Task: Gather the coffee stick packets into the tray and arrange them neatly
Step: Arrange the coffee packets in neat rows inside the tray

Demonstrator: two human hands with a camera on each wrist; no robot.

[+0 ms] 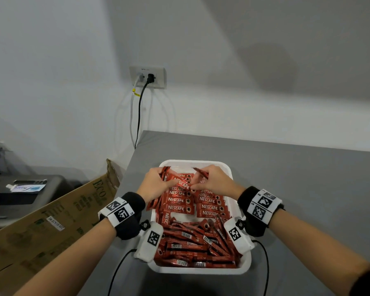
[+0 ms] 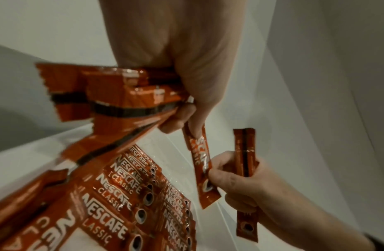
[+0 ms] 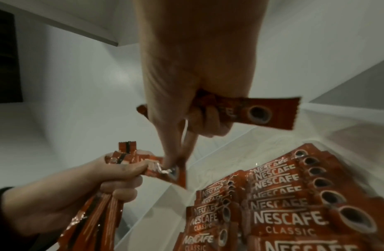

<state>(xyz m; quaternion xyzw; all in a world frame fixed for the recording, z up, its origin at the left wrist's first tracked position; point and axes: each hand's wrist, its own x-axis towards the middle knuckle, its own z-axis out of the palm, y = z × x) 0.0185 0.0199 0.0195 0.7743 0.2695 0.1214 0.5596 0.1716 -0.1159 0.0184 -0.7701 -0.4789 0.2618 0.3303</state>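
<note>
We hold both hands over the tray's (image 1: 239,269) far end, where packets (image 1: 181,200) lie in two neat rows. Our left hand (image 1: 154,184) clutches a bundle (image 2: 113,95), feeding sticks one by one; our right hand (image 1: 214,181) pinches one stick (image 2: 200,167), another (image 3: 260,113) curled in its fingers.

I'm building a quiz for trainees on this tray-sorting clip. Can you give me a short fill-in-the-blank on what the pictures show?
1. The neat rows of packets lie label side ____.
2. The tray is coloured ____.
3. The left hand grips a ____ of packets.
4. The loose pile fills the tray's ____ half, closest to the person.

Missing words: up; white; bundle; near
</note>
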